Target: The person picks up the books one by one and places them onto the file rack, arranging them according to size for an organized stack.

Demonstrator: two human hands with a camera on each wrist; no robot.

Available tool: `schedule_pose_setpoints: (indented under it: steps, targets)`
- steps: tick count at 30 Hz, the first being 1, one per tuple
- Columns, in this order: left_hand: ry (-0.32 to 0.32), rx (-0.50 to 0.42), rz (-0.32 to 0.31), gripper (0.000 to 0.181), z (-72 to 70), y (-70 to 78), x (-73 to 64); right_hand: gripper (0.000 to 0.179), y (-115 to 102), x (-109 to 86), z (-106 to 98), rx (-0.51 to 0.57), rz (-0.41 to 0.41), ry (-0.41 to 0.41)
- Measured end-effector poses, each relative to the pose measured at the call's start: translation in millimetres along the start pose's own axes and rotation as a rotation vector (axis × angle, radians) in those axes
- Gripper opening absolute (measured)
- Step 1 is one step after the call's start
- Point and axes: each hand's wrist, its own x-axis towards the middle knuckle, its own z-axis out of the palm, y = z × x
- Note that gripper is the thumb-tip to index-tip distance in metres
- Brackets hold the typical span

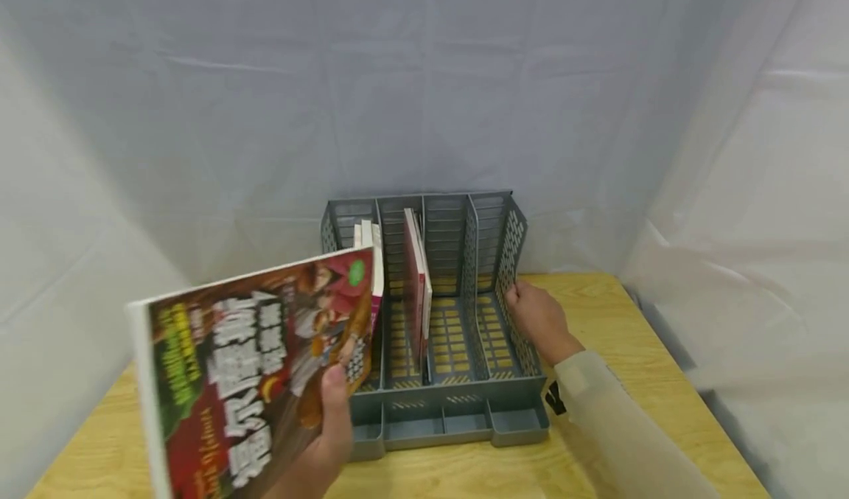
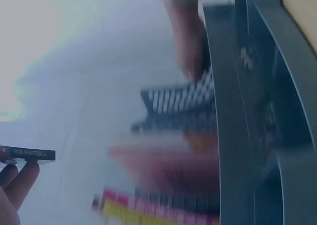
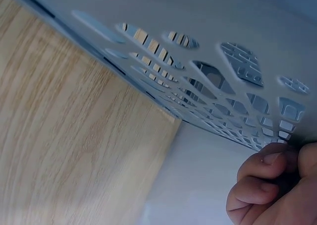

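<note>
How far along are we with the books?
Looks done: books stand in the rack's two left compartments. In hand: the left hand holds another book; the right hand grips the rack's side wall. Remaining: probably racking that held book; the two right compartments show none.

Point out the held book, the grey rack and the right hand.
Held book (image 1: 259, 366): head view, front cover.
Grey rack (image 1: 434, 396): head view, front wall.
Right hand (image 1: 540, 322): head view, back of the hand.
</note>
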Motion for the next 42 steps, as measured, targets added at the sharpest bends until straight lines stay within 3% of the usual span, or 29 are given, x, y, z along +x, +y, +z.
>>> schedule_pose_setpoints:
  steps: [1, 4, 9, 11, 14, 16, 19, 23, 29, 32, 38, 42]
  targets:
    - [-0.047, -0.047, 0.015, 0.039, 8.7, 6.4, -0.1, 0.035, 0, 0.2, 0, 0.003, -0.001, -0.001]
    - [-0.064, -0.191, -0.028, 0.035, 42.3, 24.1, -1.3, 0.035, -1, 1.0, 1, 0.008, -0.002, -0.002]
    - [-0.086, -0.232, -0.042, 0.041, 98.0, 30.9, -4.5, 0.035, -3, 3.6, 1, 0.009, -0.014, 0.016]
    - [-0.151, -0.210, -0.017, 0.048, 115.0, 27.0, -3.8, 0.035, -3, 4.5, 1, 0.005, -0.023, 0.027]
    - [-0.282, -0.237, -0.048, 0.063, 134.5, 22.0, -2.1, 0.035, -4, 4.8, 2, 0.000, -0.038, 0.035]
    - [-0.374, -0.184, -0.084, 0.070, 144.9, 20.8, -0.8, 0.035, -4, 5.0, 3, -0.002, -0.039, 0.038]
    - [-0.440, -0.164, -0.167, 0.075, 158.2, 21.0, 2.6, 0.035, -4, 5.5, 2, -0.002, -0.038, 0.044]
    - [-0.472, -0.136, -0.216, 0.080, 172.8, 18.0, 8.2, 0.037, -4, 6.5, 2, -0.002, -0.031, 0.062]
    - [-0.386, -0.124, -0.274, 0.086, 180.0, 4.2, 2.0, 0.037, -5, 3.6, 4, -0.014, -0.015, 0.059]
    - [-0.308, -0.150, -0.245, 0.086, 177.2, -0.6, -1.8, 0.037, -7, 1.7, 5, -0.009, -0.010, 0.060]
    - [-0.113, -0.175, -0.186, 0.073, 169.7, -9.2, 9.6, 0.039, -11, -1.8, 4, 0.007, -0.045, 0.038]
    - [-0.095, -0.177, -0.204, 0.071, 168.5, -16.2, 16.1, 0.038, -12, -3.3, 4, 0.011, -0.046, 0.020]
